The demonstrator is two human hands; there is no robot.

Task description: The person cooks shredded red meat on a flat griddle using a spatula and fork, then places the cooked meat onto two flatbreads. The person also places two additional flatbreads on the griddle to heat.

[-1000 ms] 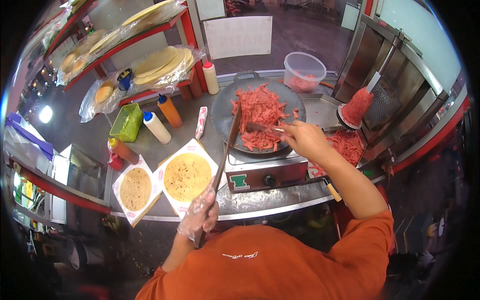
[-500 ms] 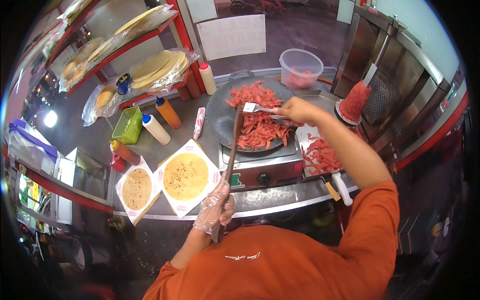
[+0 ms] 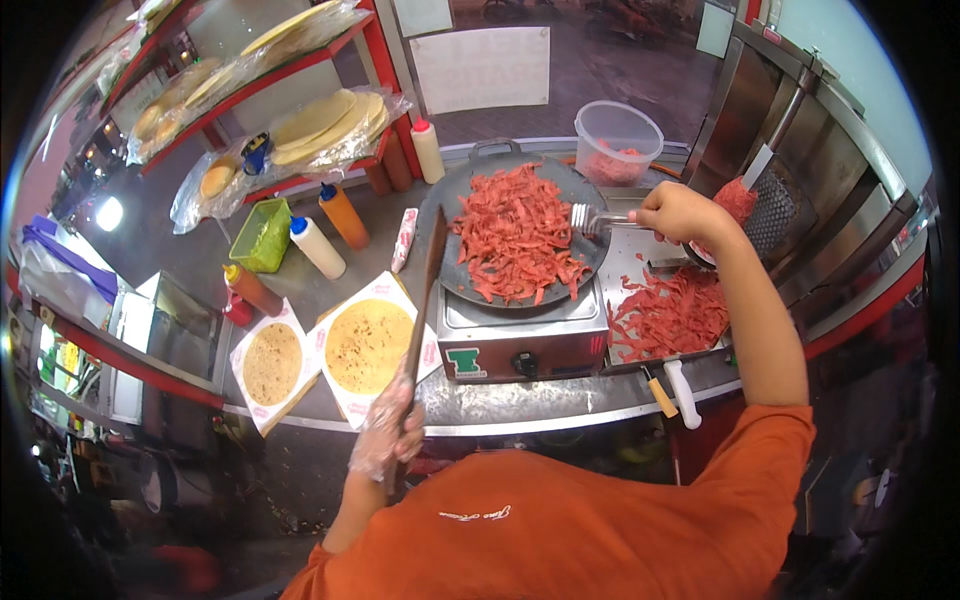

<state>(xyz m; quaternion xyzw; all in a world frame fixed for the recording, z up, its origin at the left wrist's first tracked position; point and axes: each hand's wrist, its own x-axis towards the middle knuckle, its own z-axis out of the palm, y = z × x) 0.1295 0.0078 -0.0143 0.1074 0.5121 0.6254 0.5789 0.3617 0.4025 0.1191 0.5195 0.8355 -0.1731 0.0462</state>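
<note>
My left hand, in a clear plastic glove, is closed around a long wooden spatula. The spatula slants up to the left rim of a dark round griddle pan. Thin strips of reddish meat lie heaped in that pan. My right hand, bare, grips metal tongs with slotted ends, which are at the heap's right edge. The pan sits on a gas stove. Right of it, a metal tray holds more meat strips.
Two flatbreads lie on paper at the front left. Behind them stand sauce bottles and a green basket. Two knife handles jut over the tray's front. A vertical meat spit and clear tub stand farther back.
The tongs have moved right, from over the middle of the meat to its right edge. The spatula has swung left off the meat. The heap looks gathered closer together.
</note>
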